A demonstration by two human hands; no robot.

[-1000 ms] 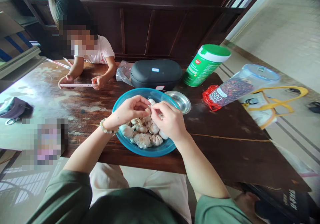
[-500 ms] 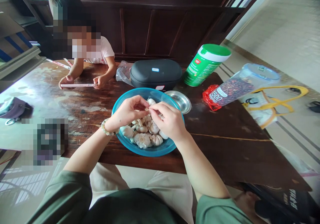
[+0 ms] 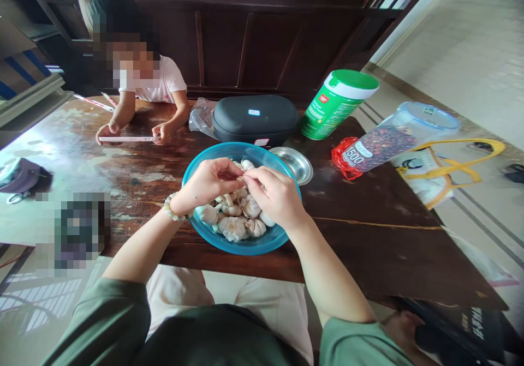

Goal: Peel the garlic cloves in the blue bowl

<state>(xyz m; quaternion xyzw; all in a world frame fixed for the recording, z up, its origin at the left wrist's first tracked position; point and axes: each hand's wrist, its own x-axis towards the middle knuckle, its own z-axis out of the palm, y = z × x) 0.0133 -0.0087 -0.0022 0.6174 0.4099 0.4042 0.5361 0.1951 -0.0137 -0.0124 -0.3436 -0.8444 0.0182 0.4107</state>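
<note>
Several whitish garlic bulbs fill a blue plastic bowl at the front edge of the wooden table. Over the bowl's left half is my left hand, a beaded bracelet at its wrist, with thumb and index finger pinched. My right hand meets it from the right, its fingers bent and the fingertips touching those of the left. Whatever small piece lies between the fingertips is mostly hidden. Just behind the bowl's right rim sits a shallow metal dish.
Behind the bowl are a black case and a plastic bag. A green canister and a clear jar on red plastic stand at the right. Across the table at left, a person holds a phone. A cap lies left.
Both hands keep almost the same place and pinched pose over the bowl. The view has shifted very slightly, and the person across the table has moved their head a little.
</note>
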